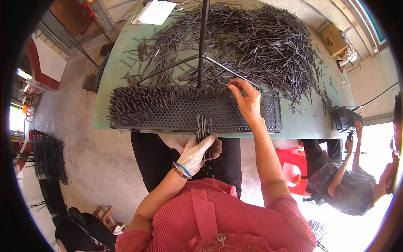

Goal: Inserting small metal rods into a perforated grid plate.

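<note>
I see the green bench (105,84) taking up the upper half of my view, its far part buried under a great loose heap of thin dark rods (260,46). A black tripod stand (201,54) rises out of that heap, its legs splayed over the rods. At the near edge of the bench lies a long black perforated tray (235,117); its left part is already bristling with rods stood upright in the holes (138,103), while the right part shows bare holes.

My right hand (247,101) is bare and reaches over the tray's far edge, near its middle; its grip is pinched together at the fingertips right at the border of the heap, though I cannot make out whether a rod sits between them. My left hand (197,153) wears a pale work glove and hangs just below the bench edge, over my dark trousers; its grip is clamped around a small bundle of rods (203,130) that stands upright, tips reaching up against the tray's near rim.

To my right another person sits by a red plastic stool (291,166), hands raised at a smaller rod-filled tray (346,117) on the bench corner. A sheet of white paper (157,12) lies at the far end, and a cardboard box (333,40) stands on the floor beyond.
</note>
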A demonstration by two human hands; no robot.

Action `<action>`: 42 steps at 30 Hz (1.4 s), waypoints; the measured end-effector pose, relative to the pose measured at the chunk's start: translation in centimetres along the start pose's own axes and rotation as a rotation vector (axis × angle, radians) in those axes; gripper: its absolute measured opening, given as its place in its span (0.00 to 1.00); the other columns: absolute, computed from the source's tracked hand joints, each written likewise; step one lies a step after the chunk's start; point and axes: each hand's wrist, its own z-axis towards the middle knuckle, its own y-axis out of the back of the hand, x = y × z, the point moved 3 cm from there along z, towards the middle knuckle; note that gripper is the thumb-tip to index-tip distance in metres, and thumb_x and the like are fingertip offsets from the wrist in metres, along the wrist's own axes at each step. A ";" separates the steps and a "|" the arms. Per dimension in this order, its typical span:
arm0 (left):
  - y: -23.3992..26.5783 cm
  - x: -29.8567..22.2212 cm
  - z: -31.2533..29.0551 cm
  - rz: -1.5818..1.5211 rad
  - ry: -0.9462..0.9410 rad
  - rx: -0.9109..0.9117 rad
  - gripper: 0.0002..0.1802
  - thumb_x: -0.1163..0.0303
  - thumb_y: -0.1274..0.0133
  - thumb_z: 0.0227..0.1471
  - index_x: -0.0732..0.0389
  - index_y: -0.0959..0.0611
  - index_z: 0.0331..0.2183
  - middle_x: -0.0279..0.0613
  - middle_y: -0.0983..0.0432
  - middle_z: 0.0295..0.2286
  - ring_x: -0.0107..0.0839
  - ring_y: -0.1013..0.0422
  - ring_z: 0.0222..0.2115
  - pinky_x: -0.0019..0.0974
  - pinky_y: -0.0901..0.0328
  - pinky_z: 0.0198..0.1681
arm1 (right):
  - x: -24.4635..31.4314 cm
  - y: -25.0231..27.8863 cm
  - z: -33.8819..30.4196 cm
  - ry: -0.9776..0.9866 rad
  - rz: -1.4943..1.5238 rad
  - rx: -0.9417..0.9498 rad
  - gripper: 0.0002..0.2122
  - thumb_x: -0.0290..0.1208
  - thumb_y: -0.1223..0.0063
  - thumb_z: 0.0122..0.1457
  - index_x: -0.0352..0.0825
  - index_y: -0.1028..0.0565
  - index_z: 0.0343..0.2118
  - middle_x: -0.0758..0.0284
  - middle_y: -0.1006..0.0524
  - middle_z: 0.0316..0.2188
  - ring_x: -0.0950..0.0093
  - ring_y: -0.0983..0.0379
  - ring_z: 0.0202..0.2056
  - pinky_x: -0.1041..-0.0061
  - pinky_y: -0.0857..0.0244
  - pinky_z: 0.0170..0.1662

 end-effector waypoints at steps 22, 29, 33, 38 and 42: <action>0.3 0.4 0.2 -0.011 0.024 0.008 0.12 0.64 0.47 0.57 0.61 0.24 0.39 0.40 0.22 0.31 0.30 0.24 0.30 0.32 0.28 0.31 | 0.9 0.2 0.8 -0.050 0.159 0.296 0.08 0.26 0.43 0.57 0.29 0.24 0.38 0.62 0.21 0.31 0.74 0.23 0.31 0.77 0.30 0.33; 0.2 0.4 0.2 -0.021 0.030 0.012 0.11 0.65 0.47 0.57 0.61 0.24 0.40 0.41 0.23 0.31 0.30 0.24 0.30 0.32 0.27 0.31 | -0.1 -0.1 0.7 -0.018 0.094 0.233 0.06 0.23 0.45 0.58 0.28 0.25 0.37 0.65 0.21 0.29 0.77 0.23 0.30 0.79 0.30 0.34; 0.4 0.5 0.4 -0.032 0.029 0.028 0.12 0.66 0.47 0.58 0.62 0.24 0.41 0.41 0.22 0.32 0.30 0.24 0.30 0.32 0.27 0.31 | 0.2 -0.1 0.6 0.059 -0.020 0.230 0.09 0.27 0.42 0.56 0.31 0.24 0.39 0.60 0.21 0.32 0.65 0.22 0.33 0.73 0.29 0.37; 0.5 0.5 0.4 -0.066 0.045 0.022 0.14 0.66 0.48 0.58 0.62 0.24 0.43 0.42 0.22 0.32 0.30 0.24 0.30 0.32 0.27 0.31 | 1.2 -0.5 0.2 0.104 -0.017 0.181 0.10 0.25 0.42 0.55 0.31 0.24 0.40 0.59 0.22 0.35 0.62 0.23 0.36 0.71 0.29 0.39; 0.4 0.3 0.3 -0.046 0.039 0.036 0.14 0.67 0.49 0.58 0.63 0.25 0.44 0.43 0.22 0.33 0.31 0.24 0.29 0.31 0.27 0.31 | 1.4 -1.1 -0.1 0.290 -0.101 0.146 0.10 0.23 0.43 0.54 0.31 0.24 0.40 0.59 0.24 0.38 0.59 0.25 0.37 0.69 0.29 0.39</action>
